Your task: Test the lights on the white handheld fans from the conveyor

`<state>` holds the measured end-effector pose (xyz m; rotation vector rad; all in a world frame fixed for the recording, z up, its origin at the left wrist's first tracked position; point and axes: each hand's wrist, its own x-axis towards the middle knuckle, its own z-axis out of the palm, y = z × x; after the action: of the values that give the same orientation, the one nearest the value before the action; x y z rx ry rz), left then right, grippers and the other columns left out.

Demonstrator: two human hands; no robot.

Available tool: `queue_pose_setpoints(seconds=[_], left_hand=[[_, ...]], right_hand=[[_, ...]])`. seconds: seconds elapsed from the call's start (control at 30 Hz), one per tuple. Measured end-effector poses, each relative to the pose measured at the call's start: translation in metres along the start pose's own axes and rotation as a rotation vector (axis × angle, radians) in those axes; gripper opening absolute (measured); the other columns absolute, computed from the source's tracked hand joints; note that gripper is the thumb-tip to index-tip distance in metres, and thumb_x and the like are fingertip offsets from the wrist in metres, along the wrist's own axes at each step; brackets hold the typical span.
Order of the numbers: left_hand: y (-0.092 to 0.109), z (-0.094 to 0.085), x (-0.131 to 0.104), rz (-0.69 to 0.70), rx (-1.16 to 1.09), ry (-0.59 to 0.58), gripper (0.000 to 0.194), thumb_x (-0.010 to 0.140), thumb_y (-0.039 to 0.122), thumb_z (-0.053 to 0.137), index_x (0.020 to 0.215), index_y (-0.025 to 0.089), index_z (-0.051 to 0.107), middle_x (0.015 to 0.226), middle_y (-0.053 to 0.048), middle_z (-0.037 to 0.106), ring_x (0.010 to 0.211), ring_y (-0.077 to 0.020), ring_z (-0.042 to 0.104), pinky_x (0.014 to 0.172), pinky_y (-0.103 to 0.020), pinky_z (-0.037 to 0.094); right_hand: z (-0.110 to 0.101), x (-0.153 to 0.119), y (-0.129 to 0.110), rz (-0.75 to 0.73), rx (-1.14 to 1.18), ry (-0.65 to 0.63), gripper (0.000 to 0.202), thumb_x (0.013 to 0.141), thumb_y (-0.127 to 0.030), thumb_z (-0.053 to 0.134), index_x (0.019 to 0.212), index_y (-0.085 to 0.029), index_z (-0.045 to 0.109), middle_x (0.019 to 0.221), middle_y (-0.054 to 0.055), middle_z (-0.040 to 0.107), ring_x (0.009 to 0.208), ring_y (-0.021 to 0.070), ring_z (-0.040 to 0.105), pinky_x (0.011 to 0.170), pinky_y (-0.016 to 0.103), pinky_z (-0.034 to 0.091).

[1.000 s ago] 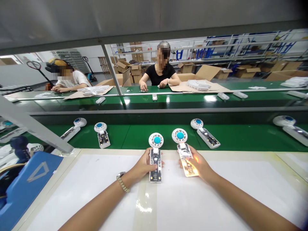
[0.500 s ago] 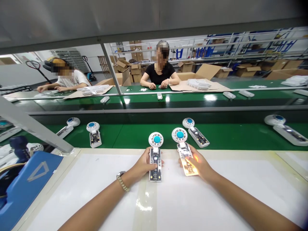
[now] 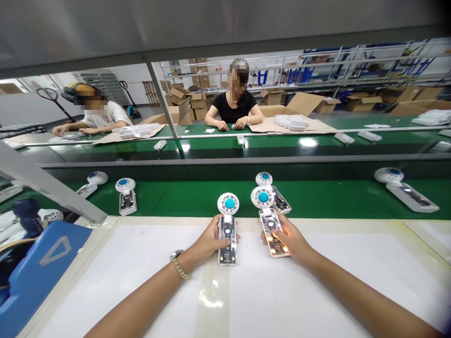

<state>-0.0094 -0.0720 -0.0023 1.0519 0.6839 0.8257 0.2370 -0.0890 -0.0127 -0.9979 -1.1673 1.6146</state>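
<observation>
My left hand [image 3: 212,239] is closed around what looks like a small handheld fan [image 3: 227,251], its thumb on the dark circuit board. This fan has a round white slotted head with a blue centre and a clear-edged body. A matching fan [image 3: 262,197] is gripped by my right hand [image 3: 291,239], thumb resting on its board. Orange-yellow light glows at the lower part of that body and on my fingers. Both fans are held heads away from me, above the white work surface [image 3: 268,300]. Just behind the right one lies another fan [image 3: 282,199] on the belt, partly hidden.
A green conveyor belt [image 3: 193,197] carries more such fans, including one at left [image 3: 127,202] and one at right [image 3: 412,196]. A blue holder [image 3: 42,277] stands at left. Two people work across a second belt [image 3: 207,149], near cardboard boxes. A metal post [image 3: 52,183] slants at left.
The fans on the near belt have shifted left, while white parts on the far belt moved right. The bright glow in the right-hand fan has dimmed, showing its board. My hands stay in place.
</observation>
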Motion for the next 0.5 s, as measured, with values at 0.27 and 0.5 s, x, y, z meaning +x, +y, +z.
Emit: queue_pose_setpoints(seconds=[0.27,0.5], left_hand=[[0.0006,0.0005,0.0001,-0.011,-0.015,0.008,0.057,0.062,0.017,0.074,0.107,0.022,0.041,0.115,-0.009,0.049,0.093,-0.0241,0.059,0.083,-0.044,0.045],[0.0009,0.0014,-0.0001,-0.011,-0.024,0.014,0.057,0.061,0.017,0.074,0.108,0.022,0.042,0.115,-0.009,0.050,0.092,-0.0237,0.060,0.082,-0.043,0.045]], right_hand=[[-0.0021,0.0014,0.0039,0.018,0.025,0.007,0.069,0.075,-0.041,0.058,0.132,-0.022,0.023,0.081,0.006,0.063,0.072,0.0207,0.062,0.068,0.038,0.048],[-0.0002,0.0005,0.0010,0.009,0.078,0.011,0.069,0.074,-0.039,0.060,0.130,-0.023,0.023,0.089,0.007,0.062,0.074,0.0208,0.062,0.069,0.039,0.048]])
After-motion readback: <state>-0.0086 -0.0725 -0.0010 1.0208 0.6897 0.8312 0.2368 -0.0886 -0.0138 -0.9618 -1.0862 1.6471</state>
